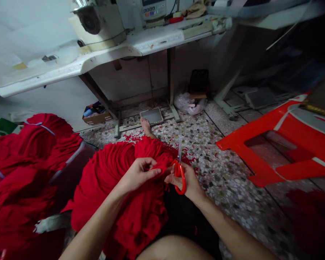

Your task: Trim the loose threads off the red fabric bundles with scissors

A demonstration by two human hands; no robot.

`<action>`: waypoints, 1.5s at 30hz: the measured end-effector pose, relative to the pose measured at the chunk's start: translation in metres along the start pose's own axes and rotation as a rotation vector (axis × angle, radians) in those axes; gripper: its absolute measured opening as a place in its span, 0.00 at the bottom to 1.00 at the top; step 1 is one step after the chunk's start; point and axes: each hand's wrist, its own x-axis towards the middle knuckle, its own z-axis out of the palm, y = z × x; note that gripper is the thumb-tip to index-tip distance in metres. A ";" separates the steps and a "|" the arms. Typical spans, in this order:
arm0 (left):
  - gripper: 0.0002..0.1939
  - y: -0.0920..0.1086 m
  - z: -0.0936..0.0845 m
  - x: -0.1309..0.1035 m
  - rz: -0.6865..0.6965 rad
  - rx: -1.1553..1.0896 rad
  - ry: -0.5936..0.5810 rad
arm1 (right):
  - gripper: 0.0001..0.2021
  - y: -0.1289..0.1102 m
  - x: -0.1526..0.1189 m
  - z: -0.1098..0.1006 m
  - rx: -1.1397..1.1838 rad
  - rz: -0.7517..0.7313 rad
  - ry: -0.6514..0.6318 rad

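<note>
A large heap of layered red fabric pieces (105, 180) lies across my lap. My left hand (141, 173) pinches an edge of the red fabric between thumb and fingers. Close on its right, my right hand (185, 178) holds scissors with orange-red handles (182, 182). The scissor blades point up and away from me, clear of the fabric in my left hand. The thumb and fingertips of my right hand are near the fabric edge; whether they touch it is hard to tell.
A white sewing table (108, 54) with a machine (97, 25) stands ahead. More red fabric (18, 162) is heaped at left beside a bin. An orange stool (260, 144) stands at right. Red scraps (132, 138) lie on the speckled floor near my foot (146, 126) and a pedal (153, 115).
</note>
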 end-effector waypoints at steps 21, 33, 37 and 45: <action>0.17 0.005 -0.003 0.003 -0.174 -0.242 0.056 | 0.19 0.027 -0.046 -0.037 -0.311 0.066 -0.341; 0.20 -0.002 0.005 -0.005 -0.223 -0.251 0.001 | 0.19 0.008 -0.032 -0.028 -0.577 0.025 -0.385; 0.21 -0.003 0.002 -0.007 -0.244 -0.237 -0.015 | 0.23 0.024 -0.035 -0.030 -0.519 0.139 -0.296; 0.20 -0.006 0.003 -0.008 -0.236 -0.195 -0.061 | 0.14 0.027 -0.044 -0.041 -0.562 0.064 -0.409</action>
